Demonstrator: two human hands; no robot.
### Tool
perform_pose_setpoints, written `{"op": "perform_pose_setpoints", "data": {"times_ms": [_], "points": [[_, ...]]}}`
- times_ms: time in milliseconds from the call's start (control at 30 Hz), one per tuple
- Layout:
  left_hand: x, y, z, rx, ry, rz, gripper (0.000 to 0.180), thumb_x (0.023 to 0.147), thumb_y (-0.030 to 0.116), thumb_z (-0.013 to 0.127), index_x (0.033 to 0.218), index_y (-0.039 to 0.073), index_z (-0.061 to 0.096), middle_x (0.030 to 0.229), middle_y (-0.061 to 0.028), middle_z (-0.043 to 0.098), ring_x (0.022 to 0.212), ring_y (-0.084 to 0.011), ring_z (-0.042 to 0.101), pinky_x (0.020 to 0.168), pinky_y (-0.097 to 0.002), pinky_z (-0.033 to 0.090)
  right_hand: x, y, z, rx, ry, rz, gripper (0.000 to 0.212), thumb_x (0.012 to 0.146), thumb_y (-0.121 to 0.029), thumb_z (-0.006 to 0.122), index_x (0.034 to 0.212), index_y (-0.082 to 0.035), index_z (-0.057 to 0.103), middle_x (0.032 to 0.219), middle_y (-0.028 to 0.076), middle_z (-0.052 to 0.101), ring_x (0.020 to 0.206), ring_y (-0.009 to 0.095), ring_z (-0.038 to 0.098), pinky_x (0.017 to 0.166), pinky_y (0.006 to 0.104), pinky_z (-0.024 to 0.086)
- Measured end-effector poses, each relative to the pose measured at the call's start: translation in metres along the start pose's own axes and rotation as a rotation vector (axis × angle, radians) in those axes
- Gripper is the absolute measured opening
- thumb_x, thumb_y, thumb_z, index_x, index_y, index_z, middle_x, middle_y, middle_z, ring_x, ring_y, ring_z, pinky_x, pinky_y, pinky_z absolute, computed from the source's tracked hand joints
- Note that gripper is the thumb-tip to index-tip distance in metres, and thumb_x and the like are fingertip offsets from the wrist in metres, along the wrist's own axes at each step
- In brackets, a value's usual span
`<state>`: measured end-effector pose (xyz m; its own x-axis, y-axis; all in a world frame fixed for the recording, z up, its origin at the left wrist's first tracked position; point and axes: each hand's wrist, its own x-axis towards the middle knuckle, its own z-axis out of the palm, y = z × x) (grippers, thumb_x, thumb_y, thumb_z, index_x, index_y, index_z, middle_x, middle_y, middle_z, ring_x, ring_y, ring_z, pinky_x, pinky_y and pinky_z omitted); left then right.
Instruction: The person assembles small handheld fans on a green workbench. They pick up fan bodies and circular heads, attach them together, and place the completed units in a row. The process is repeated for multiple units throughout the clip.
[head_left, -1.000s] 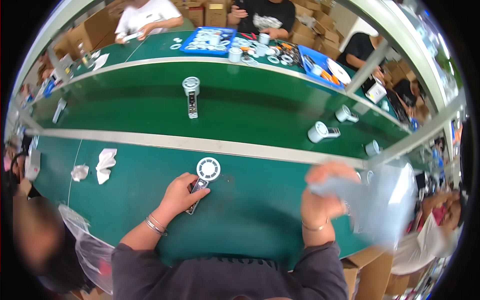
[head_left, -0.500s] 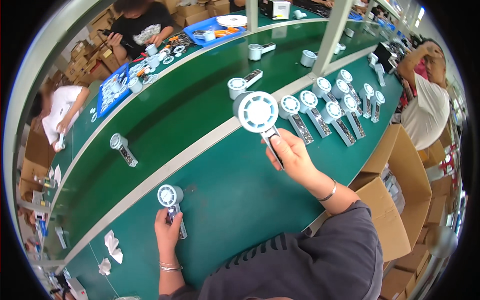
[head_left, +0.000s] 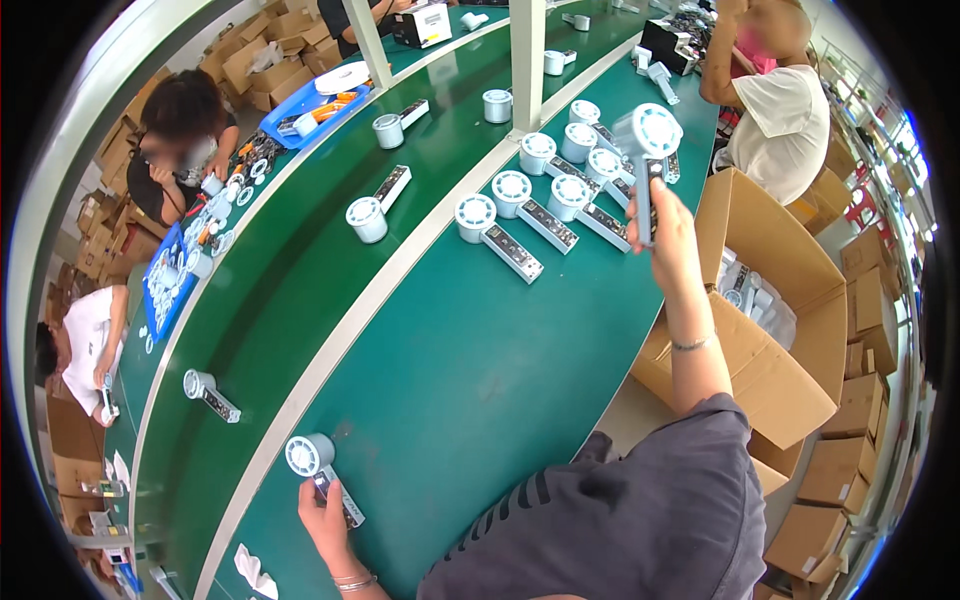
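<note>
My right hand point(head_left: 672, 235) grips the handle of a light blue handheld fan point(head_left: 648, 132) and holds it up at the far right of the green table. Its round grille faces up, and it partly covers other fans behind it. At the near left, my left hand point(head_left: 325, 525) has its thumb and fingers closed on the handle of another handheld fan point(head_left: 311, 456), which lies on the table. A group of similar fans point(head_left: 512, 193) lies beyond and left of my right hand, several with circuit boards showing in their open handles.
Several fans point(head_left: 367, 219) lie on the dark green belt point(head_left: 290, 290) past a pale metal rail point(head_left: 340, 345). An open cardboard box point(head_left: 775, 370) with bagged parts stands right of the table. Upright metal posts point(head_left: 527, 65) rise beyond. Crumpled tissue point(head_left: 255, 572) lies near left. Co-workers sit around.
The view has turned to the right. My right hand has carried its fan rightward, over by the grouped fans and the box. My left hand still holds its fan on the table.
</note>
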<state>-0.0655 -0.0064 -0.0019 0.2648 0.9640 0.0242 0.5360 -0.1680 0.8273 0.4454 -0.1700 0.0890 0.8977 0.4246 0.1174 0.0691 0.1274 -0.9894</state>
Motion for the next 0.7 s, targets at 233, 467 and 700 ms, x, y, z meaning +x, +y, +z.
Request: {"op": "perform_pose_setpoints", "data": {"times_ms": [233, 467, 700], "points": [[0.000, 0.000, 0.001, -0.079, 0.004, -0.017, 0.023, 0.080, 0.010, 0.063, 0.093, -0.007, 0.055, 0.078, -0.0042, 0.049, 0.068, -0.0117, 0.042, 0.062, -0.0264, 0.037, 0.102, 0.062, -0.090, -0.324, 0.519, 0.095, 0.040, 0.078, -0.040, 0.066, 0.082, 0.000, 0.061, 0.058, 0.006, 0.054, 0.051, 0.014, 0.053, 0.046, 0.0270, 0.042], [-0.002, 0.002, 0.000, -0.040, 0.009, -0.028, 0.021, 0.080, 0.008, 0.062, 0.092, -0.007, 0.054, 0.079, -0.0038, 0.049, 0.069, -0.0101, 0.041, 0.062, -0.0249, 0.037, 0.119, 0.066, -0.083, -0.819, 0.571, -0.180, 0.043, 0.076, -0.044, 0.062, 0.087, -0.002, 0.066, 0.077, 0.016, 0.066, 0.075, 0.029, 0.064, 0.072, 0.0378, 0.047], [-0.002, 0.002, 0.005, -0.099, 0.003, -0.052, 0.018, 0.081, 0.004, 0.060, 0.095, -0.006, 0.054, 0.082, -0.0029, 0.049, 0.071, -0.0086, 0.043, 0.063, -0.0233, 0.037, 0.224, 0.079, -0.074, -0.890, 0.236, -0.043, 0.049, 0.078, -0.045, 0.057, 0.098, -0.002, 0.066, 0.088, 0.022, 0.065, 0.089, 0.036, 0.062, 0.078, 0.0401, 0.046]]}}
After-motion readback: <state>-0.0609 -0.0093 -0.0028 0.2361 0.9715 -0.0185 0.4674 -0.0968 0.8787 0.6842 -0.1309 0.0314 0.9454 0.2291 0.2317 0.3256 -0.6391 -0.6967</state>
